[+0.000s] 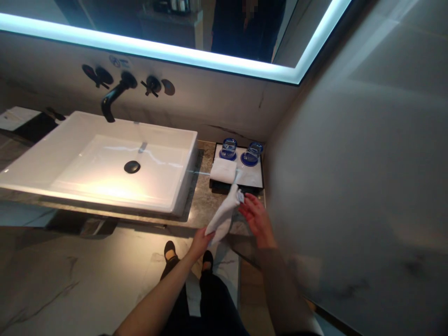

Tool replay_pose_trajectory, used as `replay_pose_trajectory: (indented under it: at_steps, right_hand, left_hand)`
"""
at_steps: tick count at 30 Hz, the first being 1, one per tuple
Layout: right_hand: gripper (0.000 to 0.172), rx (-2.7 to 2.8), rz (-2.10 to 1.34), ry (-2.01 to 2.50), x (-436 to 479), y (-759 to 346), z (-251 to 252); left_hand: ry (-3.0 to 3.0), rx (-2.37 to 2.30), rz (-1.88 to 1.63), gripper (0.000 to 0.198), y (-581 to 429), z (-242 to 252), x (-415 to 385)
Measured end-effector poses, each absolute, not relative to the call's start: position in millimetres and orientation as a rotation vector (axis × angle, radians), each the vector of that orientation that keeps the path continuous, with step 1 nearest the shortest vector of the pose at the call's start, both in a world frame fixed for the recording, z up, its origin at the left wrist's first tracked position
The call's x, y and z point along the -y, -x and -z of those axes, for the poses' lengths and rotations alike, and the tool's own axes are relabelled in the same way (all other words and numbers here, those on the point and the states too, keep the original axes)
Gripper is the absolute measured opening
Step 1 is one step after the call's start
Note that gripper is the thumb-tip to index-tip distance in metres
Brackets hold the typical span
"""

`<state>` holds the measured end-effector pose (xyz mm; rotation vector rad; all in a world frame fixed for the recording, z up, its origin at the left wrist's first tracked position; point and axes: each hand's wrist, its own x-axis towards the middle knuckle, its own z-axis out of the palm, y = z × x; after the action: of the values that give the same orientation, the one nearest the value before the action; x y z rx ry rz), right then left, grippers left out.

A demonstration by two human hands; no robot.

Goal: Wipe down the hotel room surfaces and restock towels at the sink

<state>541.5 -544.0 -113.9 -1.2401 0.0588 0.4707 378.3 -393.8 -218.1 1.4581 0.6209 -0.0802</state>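
Left hand has a closed grip on the lower end of a white cloth, fingers wrapped round it; right hand is open, palm toward the cloth, fingertips touching or just beside its upper end, can't tell which, blurred; cloth hangs slanted between the two hands, above the front edge of the bench, upper end just in front of the tray; tray is black-rimmed with a white liner, sits in the corner of the bench against the right wall; on it a folded white towel at front left and two glasses with blue bases at the back, side by side; white rectangular basin sits on the bench left of the tray, apart from it, round black drain in the middle; black spout and two black cross handles on the wall above the basin; lit mirror edge along the top; person's dark shoes visible on the marble floor below the hands.
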Motion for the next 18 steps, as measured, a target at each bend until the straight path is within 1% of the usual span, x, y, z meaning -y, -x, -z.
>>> replay_pose_trajectory:
  at_steps: [2,4,5,6,8,9,10,11,13,15,18]
  right_hand:
    - [0.040,0.042,-0.354,1.311,536.1,-542.4,116.8]
    - [0.028,0.253,-0.219,1.572,540.8,-531.3,132.8]
    - [0.027,0.442,-0.174,1.738,547.1,-521.2,144.7]
    - [0.033,0.684,-0.156,1.893,555.3,-509.0,158.0]
    - [0.053,1.203,-0.197,2.082,573.1,-482.3,185.5]
    - [0.060,1.399,-0.235,2.111,580.8,-470.2,198.0]
    - [0.062,1.523,-0.266,2.111,586.6,-460.3,208.7]
    - [0.059,1.572,-0.295,2.105,589.9,-453.3,217.2]
    - [0.047,1.538,-0.362,2.101,588.0,-448.4,227.0]
    - [0.036,1.402,-0.436,2.157,576.6,-453.7,228.2]
    - [0.031,1.093,-0.511,2.292,550.7,-470.6,221.2]
  left_hand:
    - [-1.248,-0.667,0.150,0.037,-371.1,222.0,398.0]
    - [-1.037,-0.693,0.213,0.048,-366.1,226.2,398.9]
    - [-0.946,-0.702,0.238,0.052,-365.0,227.9,398.6]
    - [-0.866,-0.709,0.258,0.053,-364.9,229.4,398.2]
    - [-0.740,-0.724,0.292,0.048,-366.9,231.7,397.6]
    - [-0.694,-0.734,0.306,0.043,-368.4,232.9,397.7]
    - [-0.661,-0.747,0.316,0.037,-369.5,234.0,398.0]
    - [-0.639,-0.765,0.320,0.031,-369.9,235.3,398.4]
    - [-0.636,-0.815,0.303,0.024,-365.9,237.8,399.1]
    - [-0.693,-0.896,0.241,0.027,-354.2,238.6,399.7]
    - [-0.880,-1.066,0.042,0.028,-327.2,232.6,401.8]
